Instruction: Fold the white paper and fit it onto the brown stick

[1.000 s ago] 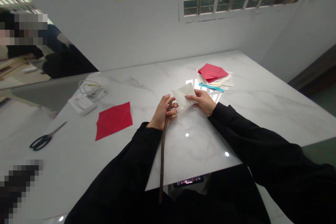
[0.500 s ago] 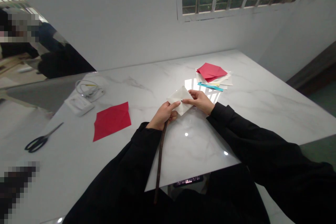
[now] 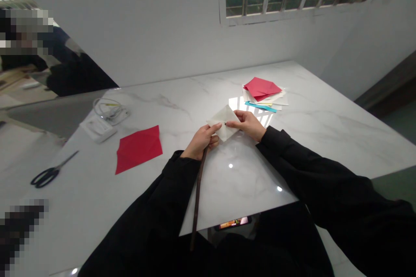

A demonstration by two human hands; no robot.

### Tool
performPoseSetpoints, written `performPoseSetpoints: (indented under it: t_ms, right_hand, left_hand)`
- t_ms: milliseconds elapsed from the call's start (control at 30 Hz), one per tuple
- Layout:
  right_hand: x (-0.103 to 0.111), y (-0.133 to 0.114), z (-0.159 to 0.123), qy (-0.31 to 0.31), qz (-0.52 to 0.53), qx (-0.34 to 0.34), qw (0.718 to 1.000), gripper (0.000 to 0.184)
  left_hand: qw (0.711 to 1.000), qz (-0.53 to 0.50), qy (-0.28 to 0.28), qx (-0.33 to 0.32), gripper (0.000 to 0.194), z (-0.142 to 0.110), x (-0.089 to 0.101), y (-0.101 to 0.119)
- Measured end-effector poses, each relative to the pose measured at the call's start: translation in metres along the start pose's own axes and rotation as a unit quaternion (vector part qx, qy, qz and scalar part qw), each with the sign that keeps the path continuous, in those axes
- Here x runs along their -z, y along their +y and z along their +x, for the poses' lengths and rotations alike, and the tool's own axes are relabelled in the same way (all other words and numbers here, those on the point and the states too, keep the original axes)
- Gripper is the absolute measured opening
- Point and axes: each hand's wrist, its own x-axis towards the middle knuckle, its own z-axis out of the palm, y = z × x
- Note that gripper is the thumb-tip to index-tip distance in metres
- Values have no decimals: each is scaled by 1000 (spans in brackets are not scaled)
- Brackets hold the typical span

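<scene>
Between both hands, over the table, is a small square of white paper [image 3: 226, 114] with a tiny dark spot near its middle. My left hand [image 3: 200, 140] pinches the paper's left side, thumb on top and fingers curled beneath. From under that hand a thin dark brown stick [image 3: 198, 194] runs down past the table's front edge; whether the fingers grip it I cannot make out. My right hand [image 3: 248, 124] is closed on the paper's right side, its thumb pressing by the dark spot.
A red paper sheet [image 3: 139, 149] lies left of my hands, black scissors [image 3: 48, 176] beyond it. A white box [image 3: 97, 129] and cable [image 3: 110, 110] sit behind. Stacked papers [image 3: 262, 88] rest at back right. A lit phone [image 3: 234, 223] shows below the table edge. Another person [image 3: 65, 69] appears at far left.
My left thumb has drawn back slightly from the dark spot on the white paper. The phone's screen shows a different picture. Otherwise both hands keep nearly the same place.
</scene>
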Motion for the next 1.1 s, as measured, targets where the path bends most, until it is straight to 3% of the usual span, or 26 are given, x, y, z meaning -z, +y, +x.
performPoseSetpoints:
  t_ms: [267,467,667,800,867,1000,1100]
  right_hand:
    - [0,-1,0,4,-6,7,1000,49]
    - [5,-1,4,34,-80,58,995,64]
    - [7,-5,-1,69,-216,149,962,55]
    - [6,-9,-5,97,-273,192,938,59]
    - [5,-10,-6,96,-293,217,926,51]
    - [5,-8,-5,80,-335,245,906,16]
    - [6,-4,-4,71,-347,247,902,11]
  left_hand:
    - [1000,-5,4,6,41,-2,-2,2]
    - [1000,-9,1,0,35,-2,-2,2]
    - [1000,13,2,-4,35,-2,-4,2]
    - [1000,19,16,-3,42,-2,-6,2]
    - [1000,18,18,-4,43,-2,-6,3]
    - [1000,0,24,-12,37,-3,-7,2]
    - [999,-14,30,-14,30,-3,-7,2]
